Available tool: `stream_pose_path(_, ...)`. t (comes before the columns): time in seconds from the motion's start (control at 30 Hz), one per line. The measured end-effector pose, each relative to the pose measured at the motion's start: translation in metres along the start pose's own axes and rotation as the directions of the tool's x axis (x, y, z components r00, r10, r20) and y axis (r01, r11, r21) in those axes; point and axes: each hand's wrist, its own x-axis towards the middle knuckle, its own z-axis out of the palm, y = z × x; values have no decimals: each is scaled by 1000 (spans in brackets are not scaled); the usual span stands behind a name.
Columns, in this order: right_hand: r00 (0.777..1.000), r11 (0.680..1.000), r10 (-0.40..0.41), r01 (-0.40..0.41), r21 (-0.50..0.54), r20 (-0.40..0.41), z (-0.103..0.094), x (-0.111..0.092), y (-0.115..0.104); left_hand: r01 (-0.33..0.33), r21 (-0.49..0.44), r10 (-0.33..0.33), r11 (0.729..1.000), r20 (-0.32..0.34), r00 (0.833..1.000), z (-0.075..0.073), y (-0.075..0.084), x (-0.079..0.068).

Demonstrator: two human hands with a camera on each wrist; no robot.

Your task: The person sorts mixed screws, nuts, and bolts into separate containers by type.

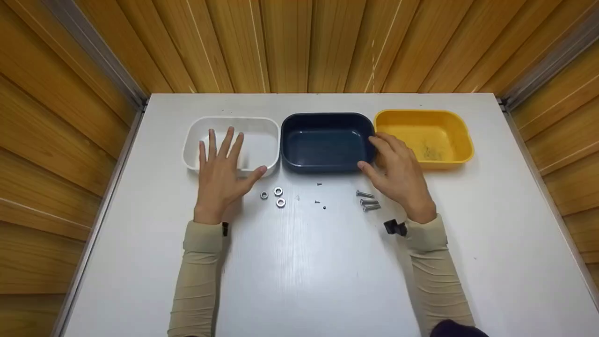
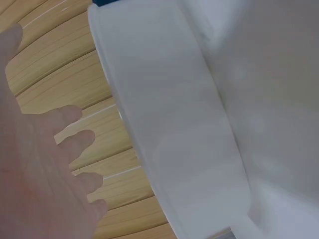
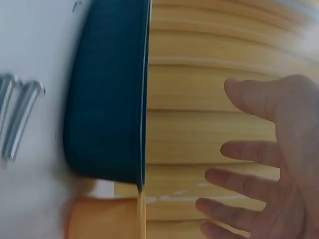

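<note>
My left hand hovers with spread fingers over the near edge of the white bin, holding nothing. In the left wrist view its fingers stand apart from the white wall. Over the corner where the dark blue bin meets the yellow bin is my right hand, fingers loosely bent and nothing in its grasp. Three nuts lie in front of the white bin. Three bolts lie just left of the right hand, and the right wrist view shows two bolts up close.
Several tiny screws and bits lie on the white table between nuts and bolts. Dark specks show on the yellow bin's floor. The bins stand side by side near the back edge, with wood-patterned walls around the table.
</note>
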Motion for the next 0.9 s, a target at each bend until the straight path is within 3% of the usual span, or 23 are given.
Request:
stream_pose_path(0.37, 982, 981, -171, 161, 112, 84, 29, -5, -20, 27, 54, -31, 998, 77, 997, -5, -39, -9)
stream_pose_path(0.57, 961, 962, -220, 186, 199, 165, 47, -7, -31, 69, 50, -74, 996, 124, 989, -6, -62, -17)
stream_pose_path(0.9, 956, 942, -268, 233, 242, 122, 67, -9, -46, 93, 16, -94, 996, 120, 988, -10, -86, -21)
